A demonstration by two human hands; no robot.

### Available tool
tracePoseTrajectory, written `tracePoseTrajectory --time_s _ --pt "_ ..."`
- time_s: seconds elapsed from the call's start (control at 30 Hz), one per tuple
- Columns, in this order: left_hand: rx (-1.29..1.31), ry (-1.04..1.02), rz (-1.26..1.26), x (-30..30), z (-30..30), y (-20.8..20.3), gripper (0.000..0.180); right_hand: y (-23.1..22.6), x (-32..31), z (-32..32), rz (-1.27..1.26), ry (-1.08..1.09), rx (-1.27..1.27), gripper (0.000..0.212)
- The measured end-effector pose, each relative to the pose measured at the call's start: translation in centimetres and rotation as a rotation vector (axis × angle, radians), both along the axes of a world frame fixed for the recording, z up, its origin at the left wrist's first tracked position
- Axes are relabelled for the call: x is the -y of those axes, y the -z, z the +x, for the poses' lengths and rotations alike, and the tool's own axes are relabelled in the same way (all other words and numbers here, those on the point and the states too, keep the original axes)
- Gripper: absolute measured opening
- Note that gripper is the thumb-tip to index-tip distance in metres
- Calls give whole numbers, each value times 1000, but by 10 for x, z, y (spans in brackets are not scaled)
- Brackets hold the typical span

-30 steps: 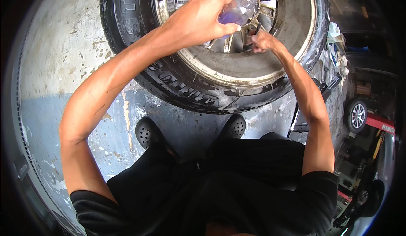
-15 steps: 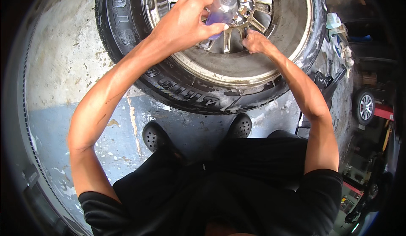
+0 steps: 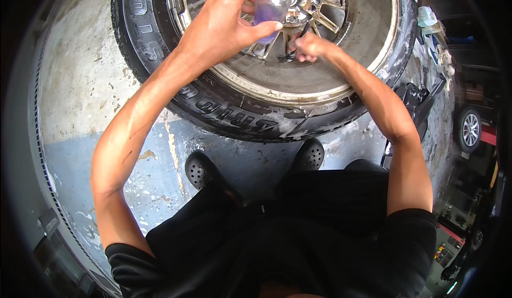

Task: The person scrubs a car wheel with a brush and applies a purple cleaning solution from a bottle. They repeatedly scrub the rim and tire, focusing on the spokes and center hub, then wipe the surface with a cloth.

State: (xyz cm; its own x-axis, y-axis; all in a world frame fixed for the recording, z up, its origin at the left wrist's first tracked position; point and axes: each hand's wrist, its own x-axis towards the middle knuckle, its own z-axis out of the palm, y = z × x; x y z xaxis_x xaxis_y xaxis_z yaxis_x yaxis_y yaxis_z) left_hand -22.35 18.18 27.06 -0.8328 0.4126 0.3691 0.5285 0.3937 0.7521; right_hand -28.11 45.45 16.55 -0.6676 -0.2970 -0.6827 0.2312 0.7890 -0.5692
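A large wheel lies flat on the floor, its black tyre around a dirty metal rim with several spokes. My left hand grips a clear, uncapped bottle between thumb and fingers. Purple liquid fills its lower part, and it is held above the spokes near the hub. Just right of the bottle, my right hand is closed on a small dark brush. The brush's head is low between the spokes and the inner rim wall; motion blurs it and the fingers slightly.
Dark shoes stand on the worn blue-grey floor just below the tyre. Right of the tyre lie a black object and a pale container. Another wheel stands farther right.
My right hand has shifted left and slightly toward me, and the brush now shows. My left hand still holds the bottle. The whole view has shifted a little.
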Motion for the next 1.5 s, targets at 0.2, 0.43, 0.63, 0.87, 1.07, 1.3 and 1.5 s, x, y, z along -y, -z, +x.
tracePoseTrajectory --time_s 0.2,0.43,0.63,0.87,1.07,1.3,1.5 --pt "9 7 4 -4 8 -5 42 9 7 -4 148 -87 -211 34" --pt "70 -2 -28 -12 7 -9 40 -7 -16 -1 85 -81 -183 38" --pt "152 -25 -4 -18 10 -6 38 7 17 9 -173 -110 -220 44" --pt "216 -35 25 -24 12 -7 42 3 10 4 30 -149 -213 36" --pt "222 -45 -1 -32 8 -7 40 -7 -9 0 -38 -78 -68 32" --pt "242 -79 48 -28 7 -11 41 -3 -6 -15 70 -87 -13 31" --pt "199 -101 35 -9 11 -2 43 -18 -13 12 -12 -326 -705 21"
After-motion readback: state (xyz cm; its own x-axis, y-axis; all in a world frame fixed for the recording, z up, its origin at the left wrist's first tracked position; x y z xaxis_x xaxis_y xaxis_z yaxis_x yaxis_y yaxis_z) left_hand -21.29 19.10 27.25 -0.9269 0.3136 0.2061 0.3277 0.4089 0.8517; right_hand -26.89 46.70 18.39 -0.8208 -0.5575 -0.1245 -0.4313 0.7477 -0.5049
